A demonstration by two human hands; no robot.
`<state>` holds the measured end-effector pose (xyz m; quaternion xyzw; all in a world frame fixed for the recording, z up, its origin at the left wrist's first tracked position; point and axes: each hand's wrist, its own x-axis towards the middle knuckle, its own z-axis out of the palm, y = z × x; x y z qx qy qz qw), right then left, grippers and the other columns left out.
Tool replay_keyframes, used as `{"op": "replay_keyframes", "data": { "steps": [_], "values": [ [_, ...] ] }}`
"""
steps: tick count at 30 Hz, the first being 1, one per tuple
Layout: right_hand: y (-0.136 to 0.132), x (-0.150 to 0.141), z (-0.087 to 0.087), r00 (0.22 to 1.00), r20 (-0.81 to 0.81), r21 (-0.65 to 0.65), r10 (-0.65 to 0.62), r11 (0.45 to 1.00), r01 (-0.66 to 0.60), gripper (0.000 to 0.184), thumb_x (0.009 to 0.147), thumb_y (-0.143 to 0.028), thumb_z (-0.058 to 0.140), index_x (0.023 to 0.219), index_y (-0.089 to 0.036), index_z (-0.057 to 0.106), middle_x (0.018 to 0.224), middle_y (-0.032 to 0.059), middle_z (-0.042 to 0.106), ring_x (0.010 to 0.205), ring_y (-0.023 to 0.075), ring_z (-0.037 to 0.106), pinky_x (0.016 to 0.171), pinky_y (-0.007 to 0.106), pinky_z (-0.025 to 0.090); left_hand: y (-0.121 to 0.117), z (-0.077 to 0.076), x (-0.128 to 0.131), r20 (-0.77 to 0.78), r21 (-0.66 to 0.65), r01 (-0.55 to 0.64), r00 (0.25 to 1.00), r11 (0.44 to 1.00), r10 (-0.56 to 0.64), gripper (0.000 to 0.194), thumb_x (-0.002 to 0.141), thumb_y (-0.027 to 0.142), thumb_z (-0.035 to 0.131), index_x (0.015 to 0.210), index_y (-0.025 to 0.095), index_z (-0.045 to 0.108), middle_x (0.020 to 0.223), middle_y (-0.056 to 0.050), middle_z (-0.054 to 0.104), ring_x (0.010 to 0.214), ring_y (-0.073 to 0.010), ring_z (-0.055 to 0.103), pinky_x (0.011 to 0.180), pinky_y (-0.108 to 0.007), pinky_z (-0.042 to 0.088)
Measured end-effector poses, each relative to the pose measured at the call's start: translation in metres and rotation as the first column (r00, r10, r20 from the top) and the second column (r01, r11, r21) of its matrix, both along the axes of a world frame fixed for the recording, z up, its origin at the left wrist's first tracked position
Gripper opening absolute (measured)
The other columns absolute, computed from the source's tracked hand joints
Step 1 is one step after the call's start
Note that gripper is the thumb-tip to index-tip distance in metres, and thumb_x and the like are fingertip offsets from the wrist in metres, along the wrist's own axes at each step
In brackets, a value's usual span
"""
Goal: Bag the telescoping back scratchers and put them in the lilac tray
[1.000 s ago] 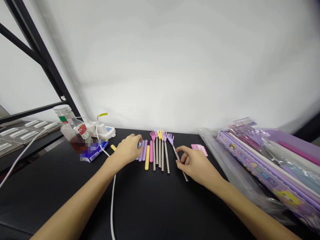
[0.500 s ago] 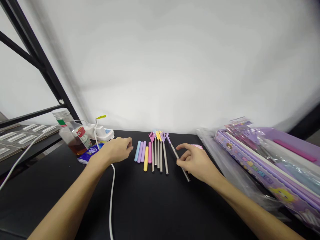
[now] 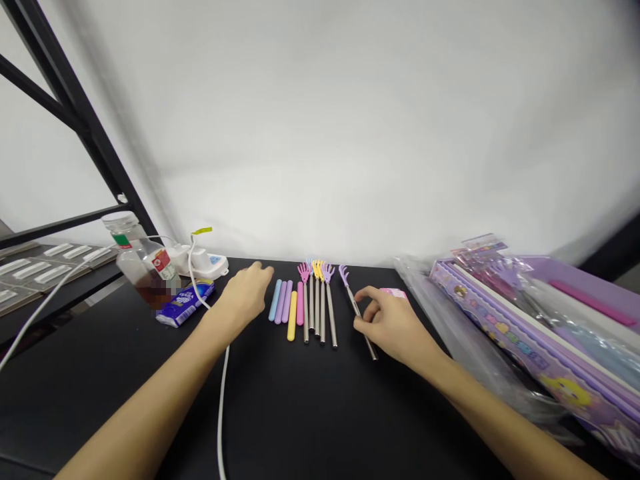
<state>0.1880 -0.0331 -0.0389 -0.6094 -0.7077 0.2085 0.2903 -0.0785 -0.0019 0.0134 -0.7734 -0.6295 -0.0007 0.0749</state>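
Observation:
My right hand (image 3: 387, 323) has thumb and fingers closed around the metal rod of a back scratcher with a purple claw head (image 3: 344, 275); the rod lies slanted on the black table. To its left, several back scratchers (image 3: 323, 307) with pink, yellow, blue and purple claws lie side by side, heads toward the wall. Beside them is a row of smooth coloured handles: blue (image 3: 275, 300), purple (image 3: 287, 302), yellow (image 3: 292, 317) and pink (image 3: 300, 303). My left hand (image 3: 245, 293) hovers left of the blue handle, its fingers loosely spread and holding nothing visible.
At left stand a bottle of brown liquid (image 3: 150, 267), a blue packet (image 3: 185, 303) and a white power strip (image 3: 213, 267); a white cable (image 3: 223, 413) runs forward. Right are clear plastic wrap (image 3: 450, 333), a pink packet (image 3: 395, 292) and a purple box (image 3: 500, 333) holding wrapped scratchers.
The purple back scratcher has shifted slightly, its head moving right and its rod turning steeper in my right hand. My left hand has uncurled and turned its fingers farther toward the wall.

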Motion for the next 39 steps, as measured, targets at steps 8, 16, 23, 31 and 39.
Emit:
{"op": "replay_keyframes", "data": {
  "steps": [8,16,23,31,39],
  "values": [
    [0.018,-0.017,0.014,0.989,-0.079,0.060,0.127,0.991,-0.123,0.009,0.077,-0.026,0.059,0.080,-0.020,0.064,0.069,-0.0012,0.065,0.060,0.0131,0.059,0.059,0.025,0.044,-0.001,0.010,0.015,0.425,0.533,0.065,0.842,0.844,-0.333,0.011,0.093,0.024,0.055,0.102,0.020,0.058,0.098,-0.005,0.065,0.079,-0.0168,0.066,0.068,-0.027,0.050],
    [0.046,-0.049,0.033,0.978,0.152,-0.013,0.144,0.990,-0.144,0.010,0.064,-0.014,0.066,0.067,-0.020,0.058,0.063,0.0004,0.065,0.060,0.0145,0.060,0.059,0.025,0.042,0.012,-0.014,0.011,0.897,0.304,-0.079,0.360,0.949,-0.258,0.033,0.082,0.047,0.066,0.080,0.021,0.046,0.070,0.003,0.057,0.069,-0.0174,0.070,0.060,-0.023,0.049],
    [0.047,-0.069,0.048,0.949,0.297,-0.124,0.102,0.990,-0.068,0.019,0.059,-0.011,0.068,0.058,-0.021,0.052,0.057,0.0031,0.062,0.056,0.0182,0.061,0.053,0.027,0.042,0.024,-0.023,-0.002,0.928,0.125,-0.091,0.364,0.988,-0.083,0.035,0.072,0.050,0.075,0.081,0.017,0.069,0.087,-0.006,0.074,0.084,-0.0216,0.070,0.075,-0.030,0.052],
    [0.051,-0.071,0.050,0.963,0.258,-0.224,0.079,0.974,-0.020,0.017,0.061,-0.014,0.064,0.061,-0.022,0.050,0.045,0.0012,0.060,0.051,0.0199,0.064,0.049,0.027,0.046,0.020,-0.018,-0.002,0.856,0.029,-0.058,0.516,0.998,0.005,0.041,0.091,0.051,0.052,0.087,0.016,0.073,0.085,-0.008,0.076,0.086,-0.0249,0.072,0.078,-0.031,0.051],
    [0.045,-0.038,0.062,0.944,-0.328,-0.323,0.033,0.935,-0.145,0.020,0.062,-0.012,0.068,0.069,-0.019,0.051,0.051,-0.0004,0.063,0.049,0.0108,0.060,0.049,0.020,0.049,0.016,-0.026,0.005,0.619,-0.007,-0.078,0.782,0.997,0.065,0.043,0.100,0.046,0.027,0.091,0.018,0.060,0.095,-0.014,0.070,0.096,-0.0295,0.065,0.081,-0.039,0.047]
  ]
}}
